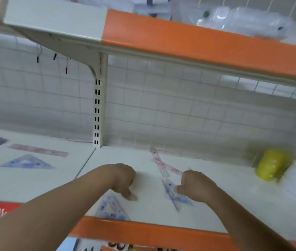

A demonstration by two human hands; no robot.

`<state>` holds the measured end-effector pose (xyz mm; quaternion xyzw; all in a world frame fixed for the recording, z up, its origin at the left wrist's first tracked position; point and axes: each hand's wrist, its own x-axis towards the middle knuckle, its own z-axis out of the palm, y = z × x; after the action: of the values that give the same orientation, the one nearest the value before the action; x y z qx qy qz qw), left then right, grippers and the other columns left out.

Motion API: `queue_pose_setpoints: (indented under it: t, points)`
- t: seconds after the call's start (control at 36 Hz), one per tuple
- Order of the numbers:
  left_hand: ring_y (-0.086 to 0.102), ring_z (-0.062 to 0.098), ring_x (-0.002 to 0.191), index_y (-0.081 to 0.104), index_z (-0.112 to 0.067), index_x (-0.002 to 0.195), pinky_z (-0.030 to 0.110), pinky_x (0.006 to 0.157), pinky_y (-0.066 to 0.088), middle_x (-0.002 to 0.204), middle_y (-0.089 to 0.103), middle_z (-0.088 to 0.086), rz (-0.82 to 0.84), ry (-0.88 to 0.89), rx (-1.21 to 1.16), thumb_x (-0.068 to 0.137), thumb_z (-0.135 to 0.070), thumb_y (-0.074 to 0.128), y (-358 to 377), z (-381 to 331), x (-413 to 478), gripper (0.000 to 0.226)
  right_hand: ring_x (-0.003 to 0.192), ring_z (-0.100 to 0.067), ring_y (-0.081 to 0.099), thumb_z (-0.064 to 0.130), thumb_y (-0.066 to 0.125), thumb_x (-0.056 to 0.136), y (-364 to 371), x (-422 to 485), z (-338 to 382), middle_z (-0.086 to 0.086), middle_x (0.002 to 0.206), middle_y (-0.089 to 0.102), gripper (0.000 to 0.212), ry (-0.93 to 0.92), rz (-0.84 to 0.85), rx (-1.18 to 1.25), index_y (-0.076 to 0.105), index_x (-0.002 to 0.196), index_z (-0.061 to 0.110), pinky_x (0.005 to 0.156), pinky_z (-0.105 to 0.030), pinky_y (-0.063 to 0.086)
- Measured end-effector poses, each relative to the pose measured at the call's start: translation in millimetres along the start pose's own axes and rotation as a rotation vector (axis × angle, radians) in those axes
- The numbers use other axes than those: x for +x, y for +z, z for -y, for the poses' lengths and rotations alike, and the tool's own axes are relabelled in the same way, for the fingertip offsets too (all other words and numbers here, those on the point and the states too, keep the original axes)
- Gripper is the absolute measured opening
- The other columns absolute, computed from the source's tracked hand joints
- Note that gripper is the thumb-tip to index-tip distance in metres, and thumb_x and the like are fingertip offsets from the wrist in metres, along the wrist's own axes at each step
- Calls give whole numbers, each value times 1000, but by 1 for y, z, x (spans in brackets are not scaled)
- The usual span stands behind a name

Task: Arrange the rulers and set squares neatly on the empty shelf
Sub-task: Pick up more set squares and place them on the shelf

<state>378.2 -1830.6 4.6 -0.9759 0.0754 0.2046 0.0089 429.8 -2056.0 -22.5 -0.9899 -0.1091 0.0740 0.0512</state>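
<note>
On the white shelf [216,205] my right hand [195,185] pinches a blue-printed clear set square [175,196] and seems to hold pink rulers [161,163] that stick out behind it. My left hand [123,178] hovers with curled fingers, thumb pointing down, just above another blue set square [111,207] near the front edge; contact is unclear. On the left shelf section lie a pink ruler [38,150] and a blue set square [27,162], flat and apart.
A yellow spool [272,164] stands at the back right by the wire grid wall [180,109]. An orange-edged upper shelf [198,44] hangs overhead, holding plastic-wrapped goods. A slotted upright post [97,109] divides the sections. An orange lip [143,230] runs along the front.
</note>
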Motion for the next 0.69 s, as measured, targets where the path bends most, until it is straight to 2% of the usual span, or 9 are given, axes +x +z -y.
queue_pose_setpoints:
  t: [0.06,0.14,0.22,0.28,0.36,0.42,0.53,0.61,0.69]
  points:
    - [53,21,100,54,-5,126,27,77,38,128,57,9,51,-47,11,83,-48,67,2,3,-9,62,46,-10,34,43,62,82,1,0,2,5,53,34,44,-43,38,2,35,58,18,46,-27,21]
    - [49,19,97,47,-6,134,23,70,37,131,54,9,112,-117,19,82,-46,69,4,8,-20,69,61,-11,42,58,66,75,-2,-2,7,4,68,37,50,-68,89,-12,39,64,17,50,-27,28]
    - [51,20,100,39,-9,136,26,76,36,131,53,7,112,-177,-2,80,-47,71,9,14,-29,75,88,-15,53,70,64,70,-1,0,9,0,95,43,61,-66,109,-70,55,96,16,71,-28,44]
    - [52,22,101,36,-10,135,27,76,36,128,53,8,96,-213,-41,80,-44,72,14,17,-32,74,95,-17,55,72,63,68,2,2,9,-2,105,44,72,-75,128,-113,53,110,15,76,-30,45]
    - [51,18,83,37,-8,129,27,70,38,98,57,3,44,-252,-107,79,-44,73,22,19,-30,71,99,-18,56,70,66,68,5,6,8,-4,116,46,77,-74,174,-119,50,118,14,81,-30,47]
    - [49,15,68,40,-8,122,26,60,40,84,53,-1,-16,-296,-156,78,-47,72,27,19,-25,67,101,-18,56,68,67,68,5,9,8,-4,118,46,76,-69,180,-100,49,119,14,84,-31,48]
    - [53,21,81,47,-11,101,27,71,43,95,58,4,-119,-344,-201,79,-51,68,35,16,-14,51,99,-16,57,63,71,68,4,10,7,-2,112,51,74,-57,184,-57,52,118,13,83,-28,48]
    - [50,22,86,49,-10,113,28,74,42,113,59,8,-137,-332,-219,81,-51,65,34,11,-8,55,95,-15,57,63,74,65,4,11,7,0,104,54,68,-47,175,-33,57,109,14,72,-27,45]
    - [53,25,93,48,-10,119,28,74,41,121,55,8,-143,-293,-229,84,-48,63,30,4,-4,54,87,-14,49,63,74,64,1,10,7,3,90,46,60,-43,145,-49,56,96,16,68,-26,40]
